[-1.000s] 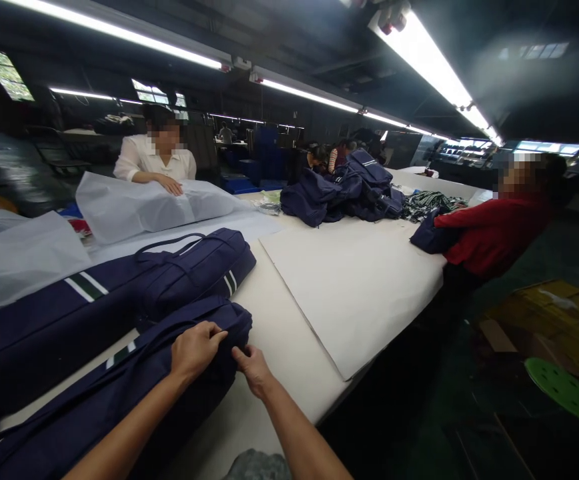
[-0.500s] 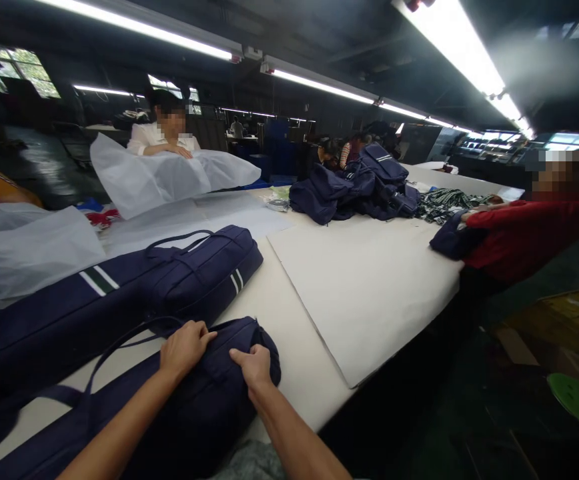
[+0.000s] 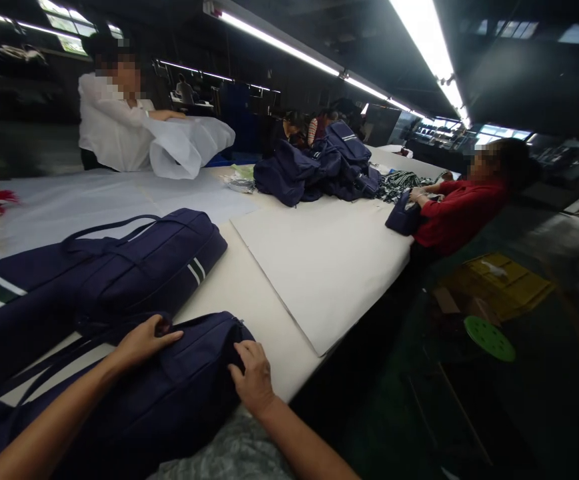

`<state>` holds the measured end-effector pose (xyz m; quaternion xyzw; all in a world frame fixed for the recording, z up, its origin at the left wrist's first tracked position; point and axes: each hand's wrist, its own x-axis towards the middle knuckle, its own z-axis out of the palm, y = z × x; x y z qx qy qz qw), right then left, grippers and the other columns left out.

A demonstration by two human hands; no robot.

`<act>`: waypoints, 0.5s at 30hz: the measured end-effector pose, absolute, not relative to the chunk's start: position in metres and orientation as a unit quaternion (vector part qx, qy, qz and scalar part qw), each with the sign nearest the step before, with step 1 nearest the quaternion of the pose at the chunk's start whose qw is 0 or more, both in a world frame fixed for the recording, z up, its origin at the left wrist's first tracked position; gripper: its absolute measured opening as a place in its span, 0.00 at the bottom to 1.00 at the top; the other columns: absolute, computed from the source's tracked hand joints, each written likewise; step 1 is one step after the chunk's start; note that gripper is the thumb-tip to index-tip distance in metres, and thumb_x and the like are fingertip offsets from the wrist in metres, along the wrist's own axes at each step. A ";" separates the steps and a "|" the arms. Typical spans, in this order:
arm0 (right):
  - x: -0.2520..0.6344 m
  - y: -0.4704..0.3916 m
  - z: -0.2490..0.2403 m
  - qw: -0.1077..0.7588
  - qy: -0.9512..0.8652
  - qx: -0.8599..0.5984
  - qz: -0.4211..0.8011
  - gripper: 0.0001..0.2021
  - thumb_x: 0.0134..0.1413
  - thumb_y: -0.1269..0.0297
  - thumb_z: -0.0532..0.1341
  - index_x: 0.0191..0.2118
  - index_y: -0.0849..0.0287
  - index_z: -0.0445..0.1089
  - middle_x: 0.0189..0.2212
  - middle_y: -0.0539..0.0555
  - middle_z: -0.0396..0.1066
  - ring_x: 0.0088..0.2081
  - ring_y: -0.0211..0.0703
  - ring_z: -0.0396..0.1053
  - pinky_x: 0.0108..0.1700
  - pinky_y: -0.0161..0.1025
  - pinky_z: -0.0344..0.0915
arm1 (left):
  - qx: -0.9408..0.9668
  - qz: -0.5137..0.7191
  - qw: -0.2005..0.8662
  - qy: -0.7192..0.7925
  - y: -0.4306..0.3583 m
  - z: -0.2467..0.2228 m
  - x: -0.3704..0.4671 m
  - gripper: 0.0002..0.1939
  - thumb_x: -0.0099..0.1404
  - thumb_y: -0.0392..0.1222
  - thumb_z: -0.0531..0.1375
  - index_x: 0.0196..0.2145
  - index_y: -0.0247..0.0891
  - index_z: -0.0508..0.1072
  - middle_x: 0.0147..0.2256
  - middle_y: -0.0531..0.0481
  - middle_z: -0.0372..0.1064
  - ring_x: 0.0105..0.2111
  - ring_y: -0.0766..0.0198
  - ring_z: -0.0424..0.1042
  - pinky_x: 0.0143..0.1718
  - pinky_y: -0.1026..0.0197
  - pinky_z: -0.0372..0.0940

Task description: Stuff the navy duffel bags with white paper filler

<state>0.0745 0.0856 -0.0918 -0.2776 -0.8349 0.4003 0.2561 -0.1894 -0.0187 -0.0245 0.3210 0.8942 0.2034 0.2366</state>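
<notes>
White table (image 3: pixel 249 293), navy bag (image 3: pixel 189 380) under both hands' fingers (image 3: pixel 249 350)

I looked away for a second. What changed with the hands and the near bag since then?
The left hand slid left along the near navy bag, apart from the right hand, which now lies flat on the bag's end. The bag came closer to the table edge. The second navy bag stayed put.

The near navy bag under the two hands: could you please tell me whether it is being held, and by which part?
Both hands rest on the near navy bag: the left hand on its top by the strap, the right hand at its end. No closed grip shows.
</notes>
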 end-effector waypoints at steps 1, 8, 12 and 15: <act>0.072 0.086 -0.092 0.239 -0.847 -0.269 0.390 0.23 0.50 0.74 0.65 0.55 0.59 0.71 0.48 0.57 0.70 0.51 0.49 0.65 0.58 0.45 0.64 | 0.317 0.189 0.255 0.894 -0.016 -0.026 -0.190 0.32 0.41 0.69 0.57 0.34 0.38 0.70 0.38 0.39 0.75 0.42 0.45 0.73 0.43 0.53 0.65; 0.054 0.092 -0.092 0.128 -0.855 -0.345 0.365 0.14 0.51 0.72 0.65 0.46 0.62 0.74 0.42 0.58 0.72 0.44 0.49 0.71 0.50 0.44 0.68 | 0.322 0.188 0.280 0.885 -0.014 -0.026 -0.183 0.26 0.44 0.65 0.57 0.30 0.40 0.73 0.35 0.43 0.76 0.43 0.45 0.73 0.44 0.53 0.64; 0.046 0.105 -0.100 0.111 -0.874 -0.318 0.349 0.09 0.50 0.73 0.64 0.40 0.61 0.74 0.39 0.57 0.73 0.41 0.47 0.72 0.46 0.41 0.69 | 0.314 0.251 0.258 0.879 -0.019 -0.028 -0.179 0.25 0.48 0.66 0.55 0.28 0.42 0.73 0.30 0.45 0.76 0.40 0.45 0.75 0.44 0.52 0.65; 0.039 0.109 -0.108 0.079 -0.913 -0.272 0.294 0.06 0.48 0.72 0.63 0.35 0.62 0.73 0.37 0.59 0.73 0.39 0.50 0.73 0.41 0.42 0.70 | 0.251 0.256 0.213 0.909 -0.021 -0.042 -0.188 0.25 0.49 0.67 0.56 0.27 0.42 0.75 0.28 0.43 0.76 0.35 0.40 0.75 0.40 0.45 0.67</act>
